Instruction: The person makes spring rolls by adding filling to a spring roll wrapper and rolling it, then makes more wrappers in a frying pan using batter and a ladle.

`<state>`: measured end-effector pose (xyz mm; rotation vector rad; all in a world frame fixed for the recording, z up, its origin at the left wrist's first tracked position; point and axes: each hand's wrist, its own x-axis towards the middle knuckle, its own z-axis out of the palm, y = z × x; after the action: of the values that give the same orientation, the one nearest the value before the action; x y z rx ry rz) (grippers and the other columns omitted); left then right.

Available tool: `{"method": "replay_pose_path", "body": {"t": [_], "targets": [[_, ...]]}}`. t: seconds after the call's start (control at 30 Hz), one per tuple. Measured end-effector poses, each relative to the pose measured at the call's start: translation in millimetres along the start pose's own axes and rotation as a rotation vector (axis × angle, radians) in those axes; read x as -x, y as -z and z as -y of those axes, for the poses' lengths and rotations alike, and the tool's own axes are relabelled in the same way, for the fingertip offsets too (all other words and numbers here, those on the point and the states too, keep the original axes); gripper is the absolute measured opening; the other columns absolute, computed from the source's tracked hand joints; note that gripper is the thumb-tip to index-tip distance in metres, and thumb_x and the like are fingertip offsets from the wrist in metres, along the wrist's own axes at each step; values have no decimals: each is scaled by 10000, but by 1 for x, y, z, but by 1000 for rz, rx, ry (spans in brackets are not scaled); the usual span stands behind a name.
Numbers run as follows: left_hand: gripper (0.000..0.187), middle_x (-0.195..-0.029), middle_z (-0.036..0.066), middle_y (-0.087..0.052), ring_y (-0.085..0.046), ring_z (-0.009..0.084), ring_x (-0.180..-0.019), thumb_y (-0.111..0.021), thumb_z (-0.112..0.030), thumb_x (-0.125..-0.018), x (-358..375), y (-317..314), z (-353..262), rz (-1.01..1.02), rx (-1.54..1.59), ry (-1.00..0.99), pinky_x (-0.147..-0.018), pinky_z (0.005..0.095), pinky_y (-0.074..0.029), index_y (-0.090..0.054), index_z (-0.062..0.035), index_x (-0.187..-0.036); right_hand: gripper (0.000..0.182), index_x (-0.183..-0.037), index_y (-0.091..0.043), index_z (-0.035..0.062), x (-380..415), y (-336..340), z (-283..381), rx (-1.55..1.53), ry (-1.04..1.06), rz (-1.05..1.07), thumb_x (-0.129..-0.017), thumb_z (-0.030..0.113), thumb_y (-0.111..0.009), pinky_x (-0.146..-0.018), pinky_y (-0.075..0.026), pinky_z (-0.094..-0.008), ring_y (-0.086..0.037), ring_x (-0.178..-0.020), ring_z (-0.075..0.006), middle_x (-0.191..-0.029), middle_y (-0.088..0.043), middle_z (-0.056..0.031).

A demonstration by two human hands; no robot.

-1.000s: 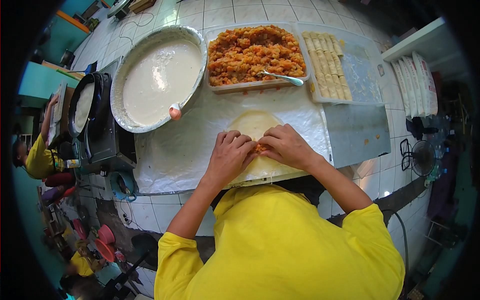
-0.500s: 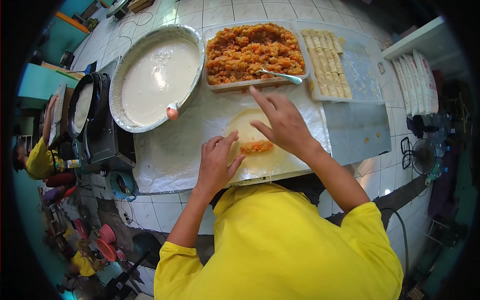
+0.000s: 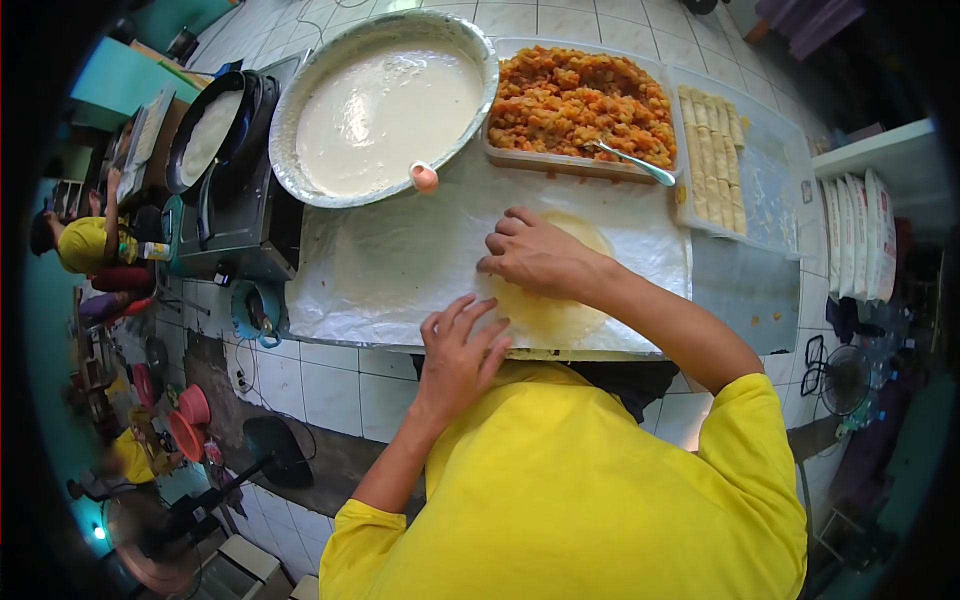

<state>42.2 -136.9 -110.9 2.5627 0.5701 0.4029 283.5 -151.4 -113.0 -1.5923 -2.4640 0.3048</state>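
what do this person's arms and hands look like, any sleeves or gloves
The left sleeve and right sleeve are short, loose and plain bright yellow, matching the shirt. Below them the arms are bare. The left hand and right hand are ungloved, five-fingered, with nothing visible worn at the wrists.

Food-making kitchen, white-tiled floor (image 3: 560, 20). Evidence: basin (image 3: 284, 145) of pale batter, eleven o'clock; tub (image 3: 560, 164) of chopped orange filling, one o'clock; box (image 3: 775, 170) of rolls (image 3: 712, 165), two o'clock; black pan (image 3: 178, 150) on stove (image 3: 240, 235), ten o'clock; round wrapper (image 3: 557, 322) on sheeted surface (image 3: 370, 270).
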Motion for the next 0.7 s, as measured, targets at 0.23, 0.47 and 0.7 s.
{"method": "replay_pose_path", "body": {"t": [0.23,0.47,0.7], "targets": [[218,-1137,64,-681,-593,277,-1141,-690,-85,-908,-40,2,28,-191,51,73,-1016,412,-372,-711,-94,-1124,166,-988,-740,141,16,10,-3,-45,-38,-194,-864,159,-630,-1083,-393,-440,-602,-1072,-240,-1000,-657,-42],[225,-1054,73,-685,-611,281,-1070,-697,-65,-891,-43,5,37,-270,39,91,-972,422,-413,-696,-96,-1113,180,-986,-728,130,-2,7,2,13,28,31,-809,109,-704,-1209,-300,-521,-584,-1142,-246,-1068,-644,-50],[186,-1053,64,-695,-612,288,-1065,-704,-77,-898,-41,-6,33,-229,77,121,-992,422,-405,-712,-97,-1083,177,-980,-718,131,23,27,4,-26,3,4,-806,97,-707,-1200,-320,-492,-598,-1114,-255,-1037,-637,-51]]}}
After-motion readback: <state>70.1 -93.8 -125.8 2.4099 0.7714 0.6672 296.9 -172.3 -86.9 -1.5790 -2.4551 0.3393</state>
